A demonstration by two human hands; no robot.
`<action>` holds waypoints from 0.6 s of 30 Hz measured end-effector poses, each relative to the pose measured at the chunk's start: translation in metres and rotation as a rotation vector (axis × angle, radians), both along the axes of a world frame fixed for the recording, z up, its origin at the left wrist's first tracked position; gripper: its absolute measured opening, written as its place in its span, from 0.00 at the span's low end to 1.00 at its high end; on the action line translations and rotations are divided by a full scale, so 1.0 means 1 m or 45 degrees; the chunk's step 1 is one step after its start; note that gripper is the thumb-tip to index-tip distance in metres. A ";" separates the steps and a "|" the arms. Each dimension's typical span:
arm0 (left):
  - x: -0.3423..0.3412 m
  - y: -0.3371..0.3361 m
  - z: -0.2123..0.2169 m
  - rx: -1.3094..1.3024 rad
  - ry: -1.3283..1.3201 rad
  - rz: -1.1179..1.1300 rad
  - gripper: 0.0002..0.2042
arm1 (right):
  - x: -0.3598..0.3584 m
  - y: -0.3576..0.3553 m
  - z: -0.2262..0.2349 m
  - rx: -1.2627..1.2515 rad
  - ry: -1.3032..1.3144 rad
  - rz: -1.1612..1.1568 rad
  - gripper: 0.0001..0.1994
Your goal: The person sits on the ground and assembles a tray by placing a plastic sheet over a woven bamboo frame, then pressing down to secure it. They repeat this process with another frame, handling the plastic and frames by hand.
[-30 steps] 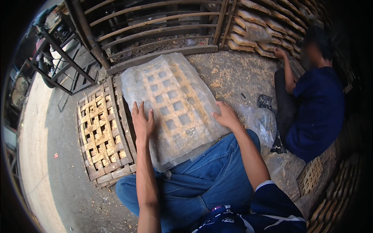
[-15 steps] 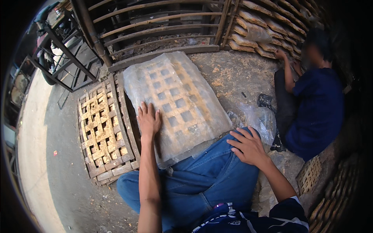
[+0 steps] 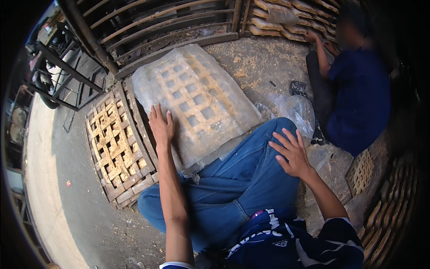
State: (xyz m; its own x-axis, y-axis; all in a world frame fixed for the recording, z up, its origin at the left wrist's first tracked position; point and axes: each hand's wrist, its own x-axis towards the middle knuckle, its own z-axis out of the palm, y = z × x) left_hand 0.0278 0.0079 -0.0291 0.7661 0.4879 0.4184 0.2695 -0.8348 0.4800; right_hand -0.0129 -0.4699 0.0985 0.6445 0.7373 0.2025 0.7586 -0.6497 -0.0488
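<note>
Two wooden lattice panels (image 3: 117, 145) on dusty concrete ground (image 3: 85, 215), metal gate (image 3: 152, 27) behind.

**Location: Open-Air Workshop for Woven Lattice Panels**

The setting is a rough outdoor work yard. The ground (image 3: 89, 215) is bare concrete, dusted with sawdust (image 3: 242, 71) near the wall. A bare woven lattice panel (image 3: 118, 145) lies flat on the ground beside a plastic-wrapped lattice panel (image 3: 197, 96). Similar panels are stacked along the right edge (image 3: 385, 215) and at the top (image 3: 291, 22). A slatted metal gate (image 3: 152, 31) closes the rear. A second person (image 3: 354, 89) sits on the ground by the upper stack.
</note>
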 end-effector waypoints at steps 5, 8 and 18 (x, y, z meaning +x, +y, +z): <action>-0.004 0.000 0.020 -0.016 -0.176 -0.028 0.25 | 0.100 -0.024 -0.022 0.549 0.589 -0.523 0.24; -0.026 -0.009 0.071 -0.091 -0.343 -0.058 0.23 | 0.121 -0.018 -0.010 0.509 0.205 -0.342 0.25; -0.263 -0.063 0.152 0.126 0.296 -0.492 0.23 | 0.004 0.014 -0.019 0.022 0.113 0.190 0.23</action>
